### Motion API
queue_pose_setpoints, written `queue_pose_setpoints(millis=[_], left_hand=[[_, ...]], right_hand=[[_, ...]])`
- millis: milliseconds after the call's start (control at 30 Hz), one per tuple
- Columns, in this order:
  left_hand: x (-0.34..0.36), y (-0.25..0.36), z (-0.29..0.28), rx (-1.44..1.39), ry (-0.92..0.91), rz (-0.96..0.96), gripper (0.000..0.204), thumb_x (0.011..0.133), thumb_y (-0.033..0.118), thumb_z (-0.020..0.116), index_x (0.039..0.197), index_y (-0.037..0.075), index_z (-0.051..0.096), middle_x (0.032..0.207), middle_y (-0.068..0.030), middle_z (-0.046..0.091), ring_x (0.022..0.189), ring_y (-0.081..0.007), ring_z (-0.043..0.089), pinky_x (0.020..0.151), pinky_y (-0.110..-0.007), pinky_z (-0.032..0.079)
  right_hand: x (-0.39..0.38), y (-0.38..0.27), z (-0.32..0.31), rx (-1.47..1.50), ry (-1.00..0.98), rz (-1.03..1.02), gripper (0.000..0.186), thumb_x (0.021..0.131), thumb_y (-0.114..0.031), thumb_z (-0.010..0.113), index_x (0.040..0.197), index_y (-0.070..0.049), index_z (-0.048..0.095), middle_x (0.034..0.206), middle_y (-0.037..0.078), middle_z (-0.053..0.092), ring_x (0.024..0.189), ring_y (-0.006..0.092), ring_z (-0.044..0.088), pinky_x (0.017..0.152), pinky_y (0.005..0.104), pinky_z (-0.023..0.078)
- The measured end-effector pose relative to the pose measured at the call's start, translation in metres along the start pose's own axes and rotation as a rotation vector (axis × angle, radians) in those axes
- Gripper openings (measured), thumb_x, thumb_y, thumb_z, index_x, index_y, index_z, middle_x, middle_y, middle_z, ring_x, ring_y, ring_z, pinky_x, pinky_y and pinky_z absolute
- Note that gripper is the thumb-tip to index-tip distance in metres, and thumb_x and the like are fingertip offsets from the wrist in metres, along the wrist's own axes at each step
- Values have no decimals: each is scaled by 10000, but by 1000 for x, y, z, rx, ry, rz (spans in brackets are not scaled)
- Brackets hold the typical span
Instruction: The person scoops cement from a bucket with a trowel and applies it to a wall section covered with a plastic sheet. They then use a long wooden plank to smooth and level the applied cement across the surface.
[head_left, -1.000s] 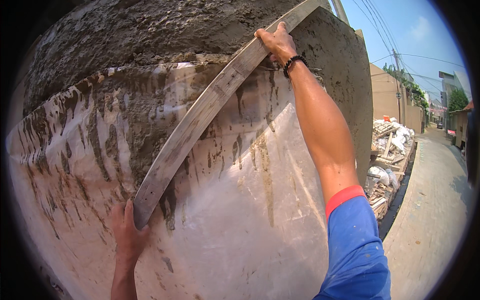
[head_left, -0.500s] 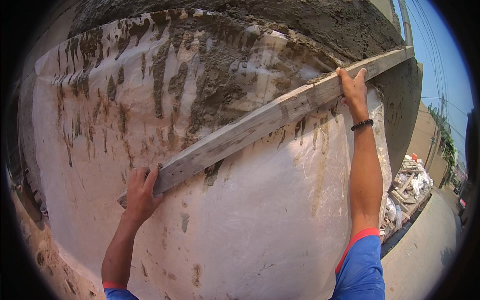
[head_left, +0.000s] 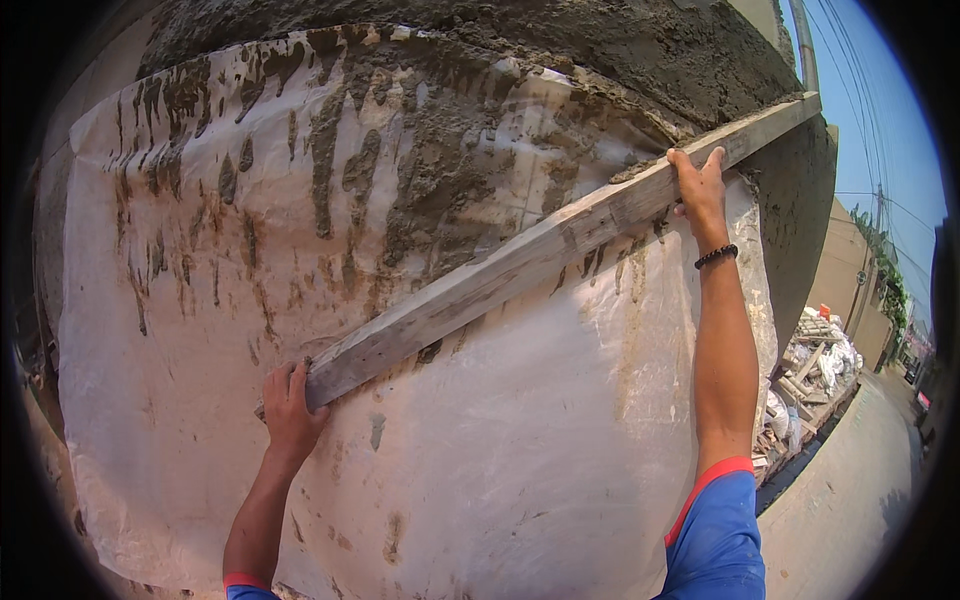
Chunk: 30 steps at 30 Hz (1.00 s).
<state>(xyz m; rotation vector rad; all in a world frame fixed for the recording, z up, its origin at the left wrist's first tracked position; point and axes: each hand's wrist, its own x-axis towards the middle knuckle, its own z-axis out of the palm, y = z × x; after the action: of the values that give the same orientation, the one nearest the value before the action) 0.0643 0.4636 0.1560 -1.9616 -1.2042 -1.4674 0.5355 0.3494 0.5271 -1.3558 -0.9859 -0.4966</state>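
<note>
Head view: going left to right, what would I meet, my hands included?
Bare left hand → small grey-green mortar smear → right hand → heap of wood scraps and white sacks → green foliage. Left out: the long grey wooden board, which overlaps both hands.

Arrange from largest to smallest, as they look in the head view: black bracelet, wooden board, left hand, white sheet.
1. White sheet
2. Wooden board
3. Left hand
4. Black bracelet
</note>
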Motion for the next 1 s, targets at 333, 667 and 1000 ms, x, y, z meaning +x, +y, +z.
queue_pose_setpoints(millis=[333, 667, 1000], left_hand=[[9, 6, 2, -31, 3, -7, 797, 541, 18, 811, 1279, 9, 509, 1246, -216, 514, 1178, -417, 480, 1016, -493, 386], [-10, -10, 6, 86, 104, 13, 880, 576, 2, 798, 1376, 29, 433, 1215, -209, 508, 1134, -410, 478, 1009, -497, 359], [-5, 6, 15, -11, 27, -17, 817, 582, -2, 773, 1346, 13, 482, 1080, -193, 524, 1011, -399, 516, 894, -469, 410]], right_hand=[[7, 3, -3, 18, 33, 5, 1058, 777, -425, 662, 1511, 79, 91, 944, 238, 670, 753, 300, 687, 534, 340, 573], [-2, -5, -5, 40, -53, 53, 1069, 782, -434, 639, 1519, 66, 48, 970, 242, 677, 790, 309, 695, 576, 351, 591], [11, 3, -14, 8, -16, 5, 1037, 775, -419, 607, 1513, 86, 82, 860, 199, 683, 688, 309, 685, 619, 359, 576]])
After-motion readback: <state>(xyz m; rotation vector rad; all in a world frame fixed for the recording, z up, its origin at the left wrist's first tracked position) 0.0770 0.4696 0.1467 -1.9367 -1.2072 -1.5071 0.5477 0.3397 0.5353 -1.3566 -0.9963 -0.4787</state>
